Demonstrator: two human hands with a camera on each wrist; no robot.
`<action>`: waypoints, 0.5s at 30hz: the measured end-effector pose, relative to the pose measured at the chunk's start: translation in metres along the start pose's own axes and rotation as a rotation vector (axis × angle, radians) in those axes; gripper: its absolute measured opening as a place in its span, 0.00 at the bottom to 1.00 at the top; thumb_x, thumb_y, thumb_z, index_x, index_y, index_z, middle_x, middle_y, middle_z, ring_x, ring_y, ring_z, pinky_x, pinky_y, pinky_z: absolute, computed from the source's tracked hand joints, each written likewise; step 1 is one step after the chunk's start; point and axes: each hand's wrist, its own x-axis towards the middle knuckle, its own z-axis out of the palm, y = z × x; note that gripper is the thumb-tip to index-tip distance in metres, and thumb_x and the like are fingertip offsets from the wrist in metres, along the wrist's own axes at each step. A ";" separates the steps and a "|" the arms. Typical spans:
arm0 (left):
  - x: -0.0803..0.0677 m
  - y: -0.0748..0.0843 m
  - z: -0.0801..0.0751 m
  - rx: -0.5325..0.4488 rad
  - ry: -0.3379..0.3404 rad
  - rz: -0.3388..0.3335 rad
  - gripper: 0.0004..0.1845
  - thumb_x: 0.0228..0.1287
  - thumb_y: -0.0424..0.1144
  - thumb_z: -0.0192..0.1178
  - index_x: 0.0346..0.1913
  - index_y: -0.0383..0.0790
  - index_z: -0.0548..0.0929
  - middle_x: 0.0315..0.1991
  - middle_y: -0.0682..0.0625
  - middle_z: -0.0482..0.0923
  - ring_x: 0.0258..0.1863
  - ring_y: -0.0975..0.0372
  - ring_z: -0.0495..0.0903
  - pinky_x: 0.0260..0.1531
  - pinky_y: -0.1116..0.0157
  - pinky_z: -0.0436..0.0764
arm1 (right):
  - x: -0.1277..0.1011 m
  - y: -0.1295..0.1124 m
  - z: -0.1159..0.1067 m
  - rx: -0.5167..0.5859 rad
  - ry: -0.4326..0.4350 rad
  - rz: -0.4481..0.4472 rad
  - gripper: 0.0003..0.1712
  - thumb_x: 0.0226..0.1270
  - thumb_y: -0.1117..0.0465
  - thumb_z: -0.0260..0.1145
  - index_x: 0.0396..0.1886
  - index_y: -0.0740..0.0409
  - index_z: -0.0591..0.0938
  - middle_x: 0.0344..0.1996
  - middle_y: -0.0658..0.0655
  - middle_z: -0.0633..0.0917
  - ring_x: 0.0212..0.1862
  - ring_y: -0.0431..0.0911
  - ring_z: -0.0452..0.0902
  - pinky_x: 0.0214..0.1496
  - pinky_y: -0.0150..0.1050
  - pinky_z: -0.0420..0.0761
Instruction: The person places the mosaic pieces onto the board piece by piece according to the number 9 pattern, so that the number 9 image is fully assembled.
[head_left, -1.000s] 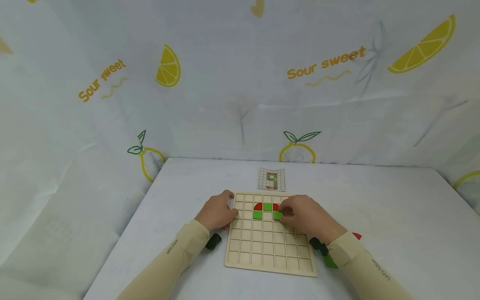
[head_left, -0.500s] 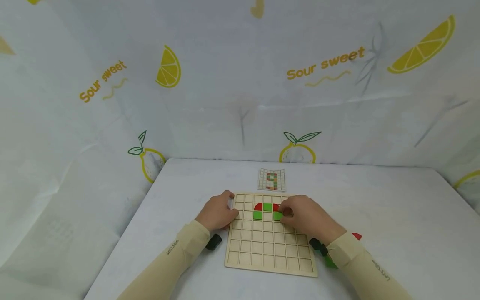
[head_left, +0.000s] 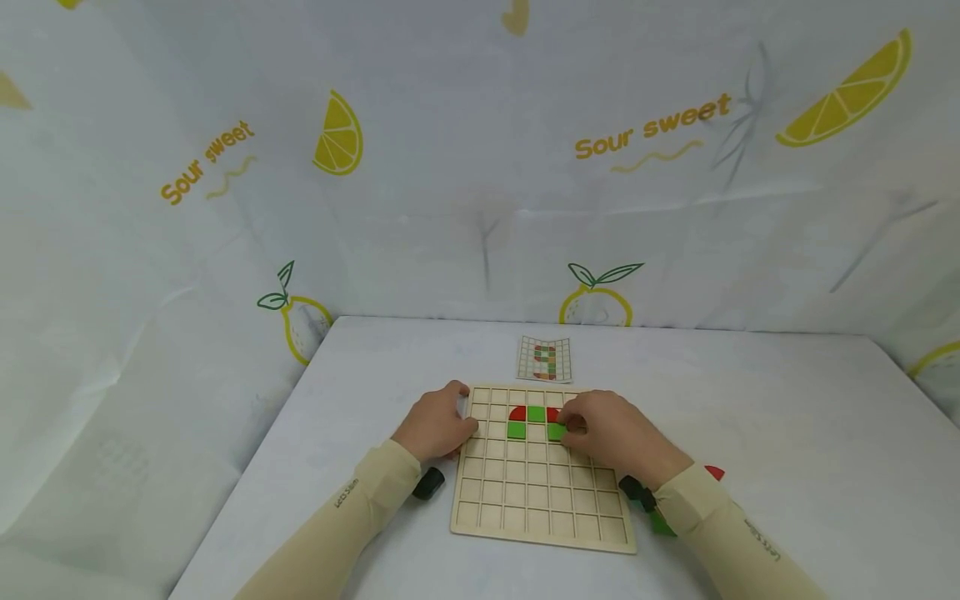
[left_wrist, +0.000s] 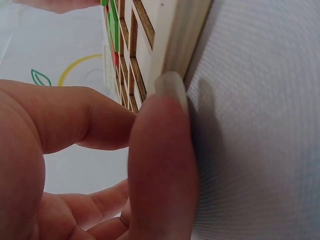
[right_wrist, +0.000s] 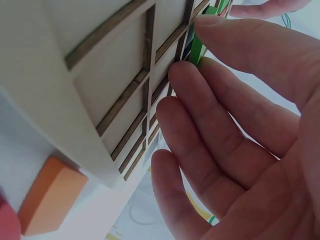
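Observation:
A pale wooden grid board (head_left: 538, 498) lies flat on the white table. My left hand (head_left: 433, 425) holds its left edge, the thumb (left_wrist: 162, 150) pressing the side of the frame in the left wrist view. At the board's upper right, my right hand (head_left: 613, 432) pinches a green square tile (right_wrist: 196, 49) between thumb and fingers, tilted at its cell. Set in the cells are a red quarter-round tile (head_left: 517, 413), a green tile (head_left: 536, 414), another green tile (head_left: 516, 430), and a red tile (head_left: 552, 413) partly hidden by my right fingers.
A small pattern card (head_left: 544, 360) lies behind the board. Right of the board, an orange block (right_wrist: 52, 197) and a red piece (right_wrist: 7, 220) show in the right wrist view. Under my right forearm, a green piece (head_left: 663, 523) and a red one (head_left: 715, 472) are partly covered.

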 end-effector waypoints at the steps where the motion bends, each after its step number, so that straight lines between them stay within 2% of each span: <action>1: 0.000 0.000 0.000 0.001 0.001 0.001 0.31 0.75 0.39 0.62 0.77 0.36 0.71 0.17 0.51 0.82 0.14 0.63 0.79 0.23 0.66 0.77 | 0.000 0.000 0.000 -0.002 0.000 -0.001 0.10 0.64 0.61 0.78 0.45 0.54 0.93 0.37 0.46 0.89 0.40 0.41 0.78 0.50 0.43 0.83; 15: -0.001 0.001 0.000 0.004 0.014 0.012 0.31 0.74 0.39 0.62 0.77 0.35 0.72 0.19 0.50 0.82 0.14 0.62 0.79 0.21 0.66 0.77 | 0.000 -0.001 0.000 0.001 -0.004 0.000 0.10 0.65 0.61 0.79 0.45 0.53 0.93 0.38 0.46 0.89 0.41 0.41 0.78 0.52 0.45 0.83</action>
